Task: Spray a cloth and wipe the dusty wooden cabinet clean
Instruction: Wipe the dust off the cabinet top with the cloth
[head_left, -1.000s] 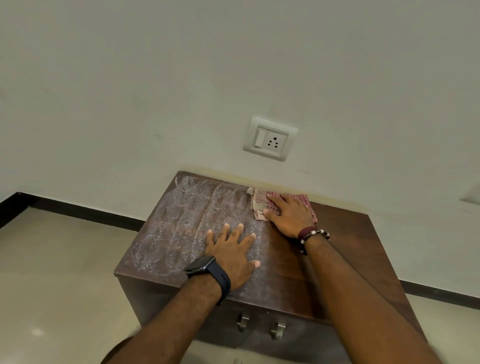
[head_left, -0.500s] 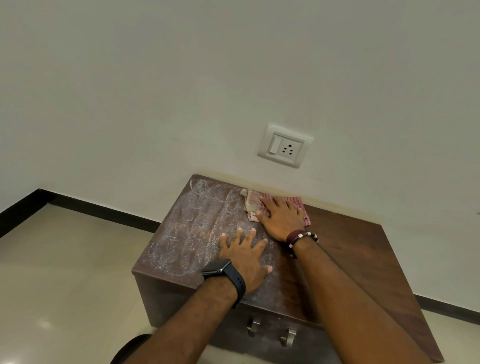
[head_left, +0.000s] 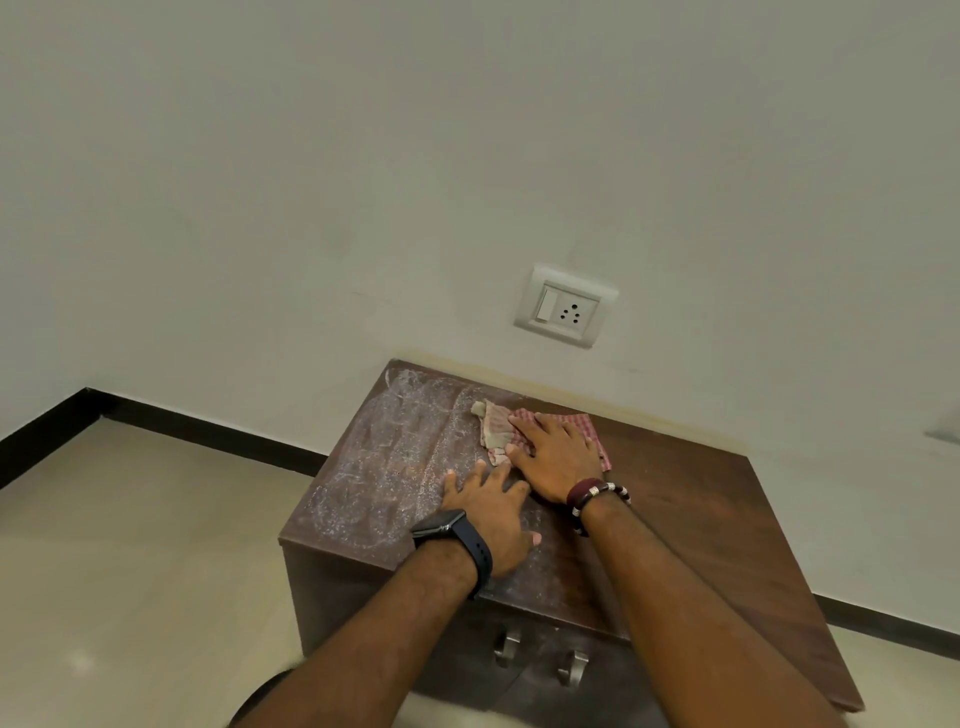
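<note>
Pressing flat, right hand (head_left: 558, 457) fingers spread on checked cloth (head_left: 498, 431); left hand (head_left: 488, 519) splayed on dusty cabinet (head_left: 384, 467).

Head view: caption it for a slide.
Right hand presses a checked cloth on the half-dusty cabinet top; left hand rests flat beside it.

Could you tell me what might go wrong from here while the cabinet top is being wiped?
The left hand lies flat in the dusty patch of the cabinet, so it may smear dust or carry it onto the clean side. The cloth under the right hand is bunched, and its edge looks soiled, so it may leave streaks. Dust near the left edge could also be pushed onto the floor.
</note>
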